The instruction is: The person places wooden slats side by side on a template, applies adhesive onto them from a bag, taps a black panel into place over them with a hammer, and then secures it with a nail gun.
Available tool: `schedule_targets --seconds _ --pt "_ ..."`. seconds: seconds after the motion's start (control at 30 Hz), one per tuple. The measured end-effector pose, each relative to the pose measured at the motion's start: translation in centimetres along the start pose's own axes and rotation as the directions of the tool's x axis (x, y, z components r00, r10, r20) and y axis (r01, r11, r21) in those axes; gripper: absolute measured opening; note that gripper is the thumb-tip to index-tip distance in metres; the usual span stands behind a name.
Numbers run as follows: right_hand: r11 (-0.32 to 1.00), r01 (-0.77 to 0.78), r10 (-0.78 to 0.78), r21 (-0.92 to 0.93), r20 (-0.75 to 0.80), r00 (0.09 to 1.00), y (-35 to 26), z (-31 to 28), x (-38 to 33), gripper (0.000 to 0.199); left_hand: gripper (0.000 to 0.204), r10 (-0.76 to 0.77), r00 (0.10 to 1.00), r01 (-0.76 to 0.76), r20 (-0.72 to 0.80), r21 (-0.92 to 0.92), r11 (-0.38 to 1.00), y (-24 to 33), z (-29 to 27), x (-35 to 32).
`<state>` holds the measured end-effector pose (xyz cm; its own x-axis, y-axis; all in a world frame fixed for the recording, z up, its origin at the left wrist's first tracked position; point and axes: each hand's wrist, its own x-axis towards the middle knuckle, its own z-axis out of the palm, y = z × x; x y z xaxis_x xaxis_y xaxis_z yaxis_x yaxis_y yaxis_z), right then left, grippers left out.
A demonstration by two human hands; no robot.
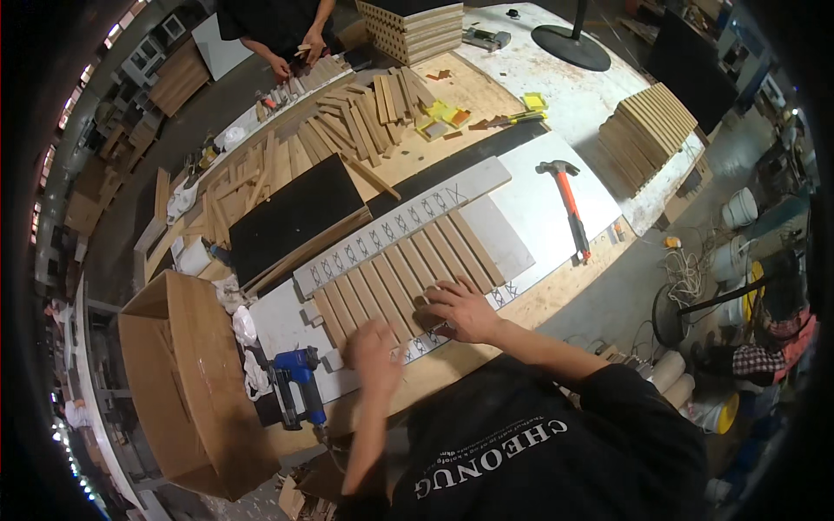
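Note:
A row of parallel brown wooden slats (401, 280) lies side by side on the bench in front of me, along a pale board (365, 246) marked with crossed pencil lines. My right hand (465, 311) rests over the near ends of the slats toward the right, its fingers spread and holding nothing. Smeared by motion, my left hand (373, 354) is at the near left corner of the slats; its fingers do not show clearly. A blue nail gun (300, 382) lies to the left of that hand. Beyond my right hand is a claw hammer (569, 204) with an orange-and-black handle.
At the left stands an open cardboard box (204, 373). Behind the marked board lie a black panel (300, 217) and loose wood strips (347, 126). A stack of grooved panels (647, 139) is at the right. Across the bench, another person's hands (300, 56) handle small pieces.

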<state>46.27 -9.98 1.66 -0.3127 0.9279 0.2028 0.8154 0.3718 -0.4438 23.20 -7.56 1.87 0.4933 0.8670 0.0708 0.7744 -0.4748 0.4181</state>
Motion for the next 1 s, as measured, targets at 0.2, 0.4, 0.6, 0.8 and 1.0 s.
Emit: schedule_targets --seconds 0.2,0.4,0.6,0.8,1.0 --pt "0.955 -0.287 0.267 -0.078 -0.204 0.942 2.4 -1.4 -2.5 0.059 0.064 0.180 0.983 -0.182 0.030 0.221 0.958 4.2 4.7 3.1" --pt "0.859 -0.508 0.499 0.065 -0.334 0.800 7.5 -0.8 -3.7 0.056 0.032 0.301 0.944 -0.271 -0.134 0.202 0.941 3.9 5.1 5.6" --pt "0.782 -0.542 0.617 0.309 -0.255 0.745 9.5 -0.6 -1.8 0.038 0.070 0.213 0.963 -0.244 0.162 0.204 0.948 4.5 4.8 6.3" --pt "0.784 -0.498 0.598 0.372 -0.235 0.766 11.0 -0.2 -2.0 0.036 0.058 0.228 0.963 -0.266 0.146 0.357 0.895 5.2 6.1 6.3" --pt "0.713 -0.439 0.616 0.547 -0.188 0.765 12.3 0.2 -1.6 0.030 0.049 0.344 0.932 -0.361 0.117 0.393 0.845 4.8 6.6 7.0"
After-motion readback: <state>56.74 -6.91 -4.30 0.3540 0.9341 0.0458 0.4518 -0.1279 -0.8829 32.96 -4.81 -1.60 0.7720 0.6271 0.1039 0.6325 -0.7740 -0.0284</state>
